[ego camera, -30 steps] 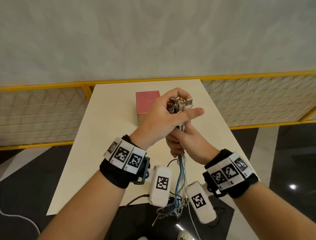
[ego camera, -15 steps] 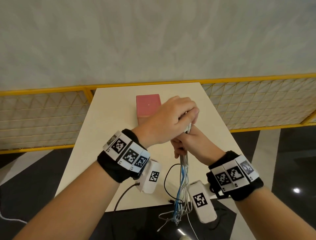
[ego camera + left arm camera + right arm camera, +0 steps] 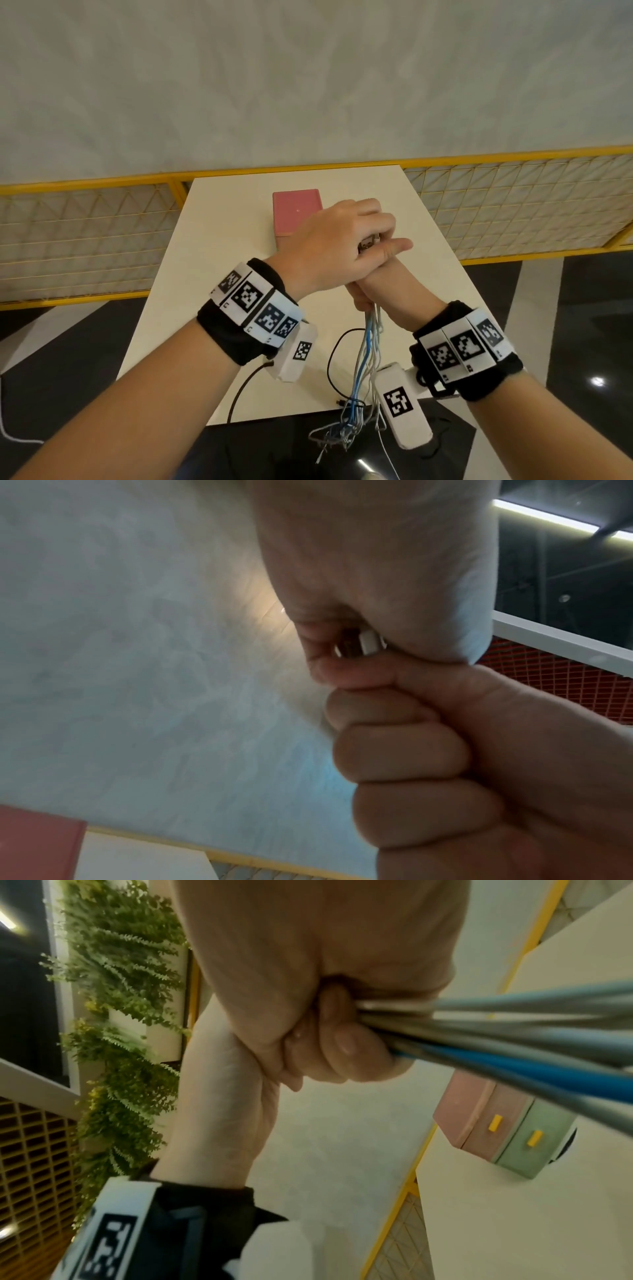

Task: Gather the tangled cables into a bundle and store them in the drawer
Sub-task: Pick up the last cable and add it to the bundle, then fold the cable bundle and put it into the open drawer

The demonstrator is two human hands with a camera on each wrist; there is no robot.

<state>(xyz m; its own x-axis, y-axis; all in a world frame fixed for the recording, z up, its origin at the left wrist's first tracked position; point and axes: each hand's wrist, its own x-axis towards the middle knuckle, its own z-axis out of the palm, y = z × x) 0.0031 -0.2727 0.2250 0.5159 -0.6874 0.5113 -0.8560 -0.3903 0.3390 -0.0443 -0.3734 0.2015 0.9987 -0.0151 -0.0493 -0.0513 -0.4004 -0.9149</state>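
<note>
The bundle of thin grey, white and blue rubbery cables [image 3: 368, 356] is hanging upright over the cream table's [image 3: 219, 260] near edge, loose ends trailing down. The right hand [image 3: 376, 287] is gripping its shaft; the left hand [image 3: 337, 248] is curling over the metal plugs atop. Beyond is standing the small pink-topped boxy drawer unit [image 3: 296, 214].

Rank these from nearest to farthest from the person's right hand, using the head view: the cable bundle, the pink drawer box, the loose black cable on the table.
1. cable bundle: gripped in the right hand, hanging below it.
2. loose black cable: on the table, just down and left of the hand.
3. pink drawer box: at the table's far end, behind the left hand.
</note>
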